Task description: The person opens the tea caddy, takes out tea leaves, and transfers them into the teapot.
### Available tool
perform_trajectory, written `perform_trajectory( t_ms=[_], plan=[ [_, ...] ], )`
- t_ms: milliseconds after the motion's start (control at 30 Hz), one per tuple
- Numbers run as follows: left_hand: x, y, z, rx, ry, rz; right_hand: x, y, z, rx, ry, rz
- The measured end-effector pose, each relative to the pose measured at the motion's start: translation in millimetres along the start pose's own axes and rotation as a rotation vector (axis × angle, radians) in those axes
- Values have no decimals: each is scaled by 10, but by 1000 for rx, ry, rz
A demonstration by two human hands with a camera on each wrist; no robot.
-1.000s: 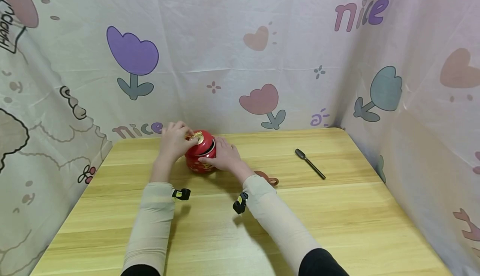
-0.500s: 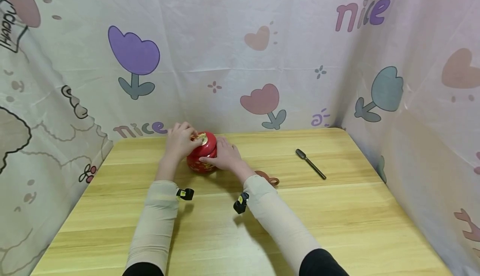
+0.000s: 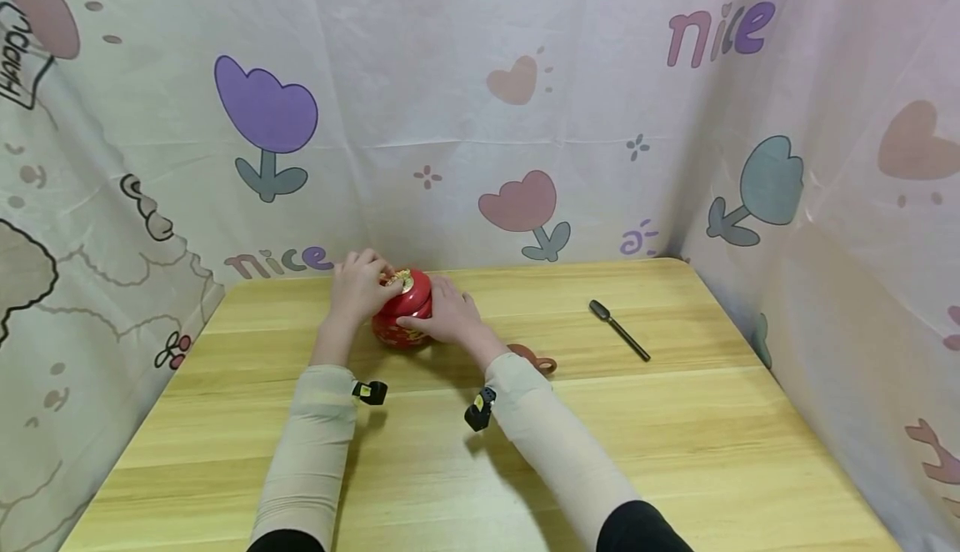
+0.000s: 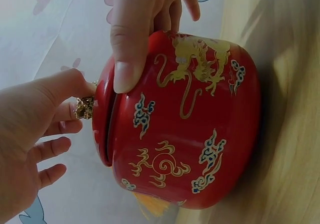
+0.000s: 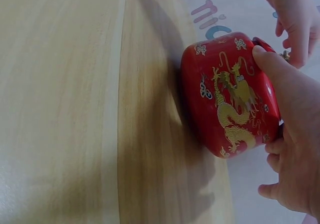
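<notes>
A red lidded jar [image 3: 400,332] with gold dragons and cloud patterns stands upright near the table's back edge. Its red lid [image 4: 102,116] lies over the mouth, with a narrow dark gap along the rim in the left wrist view. My left hand [image 3: 357,289] pinches the lid's gold knob [image 4: 85,107] between thumb and fingers. From the right, my right hand [image 3: 452,314] grips the jar round its shoulder. The right thumb [image 4: 125,74] presses just below the rim; the other right fingers are mostly hidden behind the jar. A yellow tassel [image 4: 152,202] hangs from the jar's side.
A black spoon-shaped utensil [image 3: 621,331] lies to the right on the wooden table [image 3: 420,469]. Behind my right sleeve, a brown object with a ring-shaped end [image 3: 546,364] is partly hidden. A patterned cloth curtain [image 3: 420,102] rises right behind the table.
The lid was tilted with a wide dark opening on its right side; it has come down flatter over the jar. My left hand shifted slightly right with it. The right hand kept its grip.
</notes>
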State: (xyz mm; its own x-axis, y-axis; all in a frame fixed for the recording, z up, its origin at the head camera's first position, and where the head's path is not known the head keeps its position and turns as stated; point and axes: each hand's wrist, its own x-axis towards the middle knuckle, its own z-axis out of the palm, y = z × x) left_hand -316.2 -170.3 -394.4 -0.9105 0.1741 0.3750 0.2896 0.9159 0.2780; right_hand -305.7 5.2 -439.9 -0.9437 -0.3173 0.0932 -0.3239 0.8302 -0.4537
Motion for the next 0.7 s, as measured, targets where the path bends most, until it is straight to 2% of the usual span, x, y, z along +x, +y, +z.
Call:
perform_trajectory(
  t_ms=[267, 700],
  plan=[
    [-8, 3, 13, -8, 13, 0, 5, -8, -5, -16, -10, 18],
    [-42, 13, 30, -32, -13, -22, 0, -8, 13, 5, -12, 21]
  ],
)
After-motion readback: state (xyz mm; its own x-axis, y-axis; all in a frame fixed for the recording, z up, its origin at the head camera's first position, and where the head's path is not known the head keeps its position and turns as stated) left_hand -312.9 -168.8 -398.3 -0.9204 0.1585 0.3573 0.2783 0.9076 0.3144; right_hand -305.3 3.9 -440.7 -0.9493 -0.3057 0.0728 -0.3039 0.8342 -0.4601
